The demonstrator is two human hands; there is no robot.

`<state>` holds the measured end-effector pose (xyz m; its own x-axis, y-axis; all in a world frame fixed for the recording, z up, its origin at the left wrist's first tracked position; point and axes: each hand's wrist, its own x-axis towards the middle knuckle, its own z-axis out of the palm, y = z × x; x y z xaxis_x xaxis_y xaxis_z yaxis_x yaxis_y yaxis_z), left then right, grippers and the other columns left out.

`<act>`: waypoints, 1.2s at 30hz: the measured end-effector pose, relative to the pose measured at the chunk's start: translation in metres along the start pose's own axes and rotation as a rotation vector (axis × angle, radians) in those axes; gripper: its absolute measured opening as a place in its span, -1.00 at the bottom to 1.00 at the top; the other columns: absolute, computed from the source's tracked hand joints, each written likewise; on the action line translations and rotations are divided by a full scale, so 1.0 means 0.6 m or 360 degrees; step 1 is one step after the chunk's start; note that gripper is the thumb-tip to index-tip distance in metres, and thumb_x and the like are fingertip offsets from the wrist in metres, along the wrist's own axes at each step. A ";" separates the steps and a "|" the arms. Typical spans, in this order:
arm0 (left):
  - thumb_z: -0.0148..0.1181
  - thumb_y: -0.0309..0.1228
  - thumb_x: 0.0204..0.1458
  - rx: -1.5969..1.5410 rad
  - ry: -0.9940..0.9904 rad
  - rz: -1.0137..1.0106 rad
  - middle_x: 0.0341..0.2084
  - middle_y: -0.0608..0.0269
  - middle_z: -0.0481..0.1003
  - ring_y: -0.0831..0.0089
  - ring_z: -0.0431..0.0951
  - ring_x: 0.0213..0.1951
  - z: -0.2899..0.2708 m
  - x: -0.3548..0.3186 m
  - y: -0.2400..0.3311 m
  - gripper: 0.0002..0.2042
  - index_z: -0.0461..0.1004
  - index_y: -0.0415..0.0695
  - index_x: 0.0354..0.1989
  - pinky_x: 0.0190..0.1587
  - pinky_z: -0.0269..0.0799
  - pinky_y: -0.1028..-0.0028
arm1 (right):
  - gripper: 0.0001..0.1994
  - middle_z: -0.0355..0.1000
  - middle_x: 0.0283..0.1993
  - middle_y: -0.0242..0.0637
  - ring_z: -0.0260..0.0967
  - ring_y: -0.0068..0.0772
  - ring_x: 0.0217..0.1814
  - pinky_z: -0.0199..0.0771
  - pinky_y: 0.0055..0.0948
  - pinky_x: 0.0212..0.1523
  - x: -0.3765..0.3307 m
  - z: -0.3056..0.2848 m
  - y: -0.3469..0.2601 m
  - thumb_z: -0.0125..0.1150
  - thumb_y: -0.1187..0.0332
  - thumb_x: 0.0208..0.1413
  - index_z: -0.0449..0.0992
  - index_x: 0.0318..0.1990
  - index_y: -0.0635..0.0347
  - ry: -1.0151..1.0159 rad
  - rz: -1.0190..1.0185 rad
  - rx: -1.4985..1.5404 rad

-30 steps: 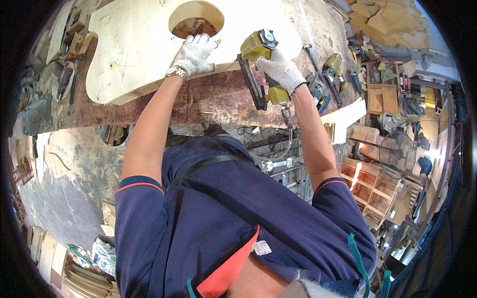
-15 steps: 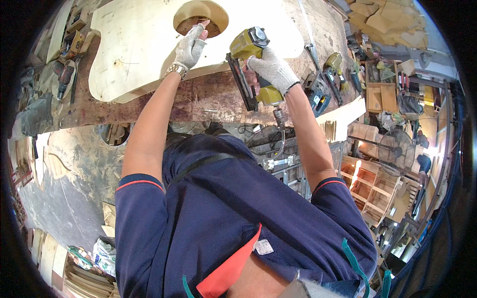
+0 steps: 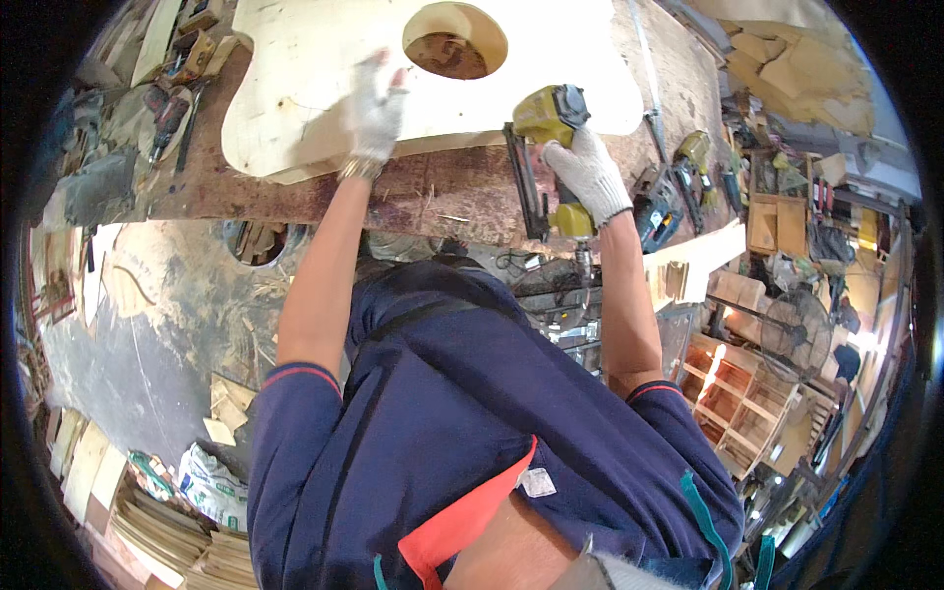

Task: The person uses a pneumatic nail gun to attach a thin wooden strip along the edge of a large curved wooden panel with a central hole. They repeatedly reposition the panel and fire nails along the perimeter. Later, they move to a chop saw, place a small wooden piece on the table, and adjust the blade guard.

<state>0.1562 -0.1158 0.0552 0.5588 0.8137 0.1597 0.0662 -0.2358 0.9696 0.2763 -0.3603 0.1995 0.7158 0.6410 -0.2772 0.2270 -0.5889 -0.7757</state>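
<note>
Your right hand [image 3: 590, 177], in a white knitted glove, is wrapped round the handle of an olive and black nail gun [image 3: 549, 118]. The gun's head overlaps the near right edge of the pale wooden panel [image 3: 320, 69], and its black magazine slants toward you on the left side; whether the gun touches the wood you cannot tell from this view. A metal hose fitting [image 3: 584, 258] hangs from the base of the handle.

Your left hand [image 3: 376, 118], gloved too and blurred, grasps nothing, its fingers extended and pointing to the far side. It is over the near part of the panel, left of the round hole [image 3: 454, 47]; contact with the surface cannot be made out. A watch [image 3: 360, 168] circles that wrist.

The panel, with its curved outline, lies flat on the stained workbench [image 3: 442, 202], across the far side from you. To the right of your right hand, a second olive tool [image 3: 693, 152] and a blue and black tool [image 3: 657, 211] rest on the bench. At the left end is a drill [image 3: 169, 123]. Farther right stand a round fan [image 3: 795, 334] and a compartmented wooden rack [image 3: 723, 388].
</note>
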 end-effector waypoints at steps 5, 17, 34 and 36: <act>0.04 -0.04 0.34 0.1264 0.1259 -0.0420 0.10 0.05 0.44 0.18 0.43 0.12 -0.268 -0.056 -0.113 -0.38 0.24 -0.40 0.29 0.26 0.29 0.21 | -0.67 0.54 -0.37 -0.28 0.44 -0.54 -0.53 0.48 -0.45 -0.52 0.003 0.019 0.064 0.15 0.49 0.16 0.43 0.09 0.26 0.0133 0.0284 0.0145; 0.06 -0.12 0.32 0.0389 0.0369 -0.0455 -0.03 -0.15 0.56 0.01 0.52 0.04 -0.152 -0.103 -0.155 -0.55 0.42 -0.28 0.14 0.06 0.39 0.14 | -0.74 0.51 -0.43 -0.19 0.42 -0.44 -0.64 0.44 -0.38 -0.65 0.083 -0.010 0.067 0.11 0.56 0.13 0.46 -0.01 0.33 0.0378 -0.0027 0.0361; 0.18 0.08 0.22 0.0878 0.0320 0.0149 -0.57 -0.15 0.47 -0.17 0.52 -0.42 -0.183 -0.074 -0.222 -0.47 0.45 -0.25 -0.44 -0.34 0.38 0.00 | -0.60 0.57 -0.40 -0.15 0.52 -0.34 -0.56 0.53 -0.29 -0.50 -0.039 0.122 0.261 0.27 0.38 0.08 0.37 0.07 0.26 0.0394 0.0198 0.0137; 0.20 0.08 0.21 0.0888 0.0228 -0.0049 -0.57 -0.17 0.46 -0.18 0.52 -0.41 -0.190 -0.068 -0.229 -0.47 0.45 -0.24 -0.45 -0.35 0.38 0.00 | -0.56 0.58 -0.39 -0.15 0.56 -0.33 -0.52 0.56 -0.28 -0.46 -0.039 0.118 0.263 0.28 0.35 0.07 0.36 0.10 0.27 0.0394 0.0281 0.0017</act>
<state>0.0303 -0.0560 -0.0636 0.4348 0.8793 0.1942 0.5285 -0.4238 0.7356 0.2489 -0.4333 0.0436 0.8829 0.3889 -0.2629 0.0787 -0.6747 -0.7339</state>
